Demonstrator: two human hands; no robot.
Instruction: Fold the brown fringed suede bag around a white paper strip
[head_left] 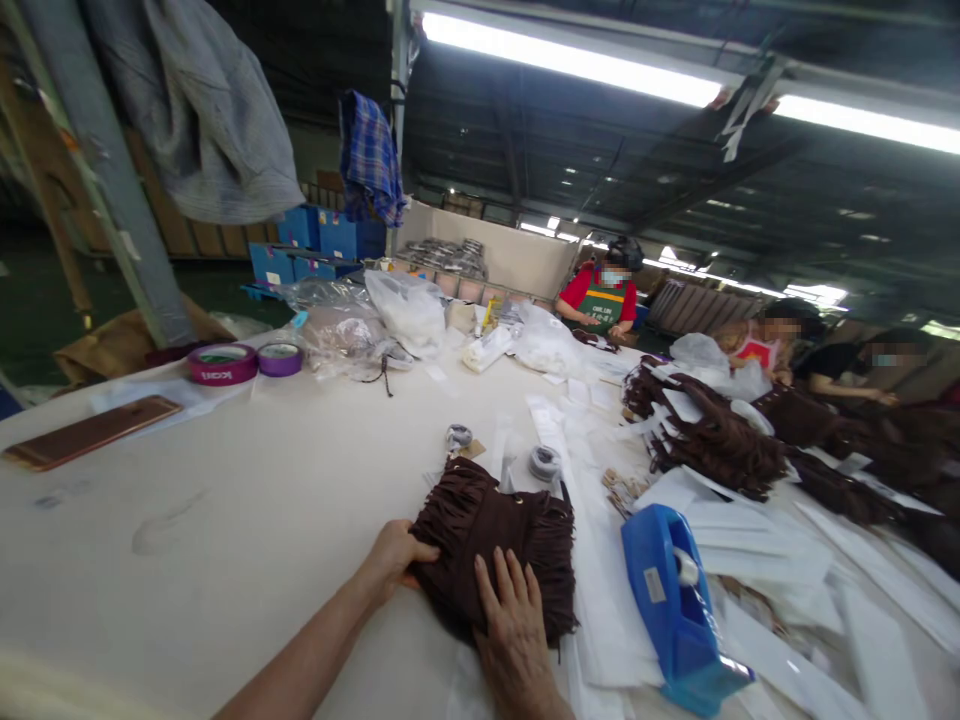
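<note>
A dark brown fringed bag point(495, 530) lies on the white table, with small metal eyelets near its top edge. My left hand point(397, 560) grips its left edge, thumb on top and fingers tucked beneath. My right hand point(516, 620) rests flat on the lower front of the bag, fingers stretched out. Just beyond the bag sit a grey roll point(544, 462) and a small plastic-wrapped bundle point(459, 437). To the right of the bag, a blue tape dispenser point(667, 600) stands on the table beside long white strips point(600, 560).
Piles of brown fringed pieces point(705, 430) and white sheets point(750, 535) cover the right side. Left are a phone point(94, 432), a magenta tape roll point(222, 364) and a purple tape roll point(280, 359). Clear plastic bags point(409, 310) lie at the back. Co-workers point(600, 300) work across the table.
</note>
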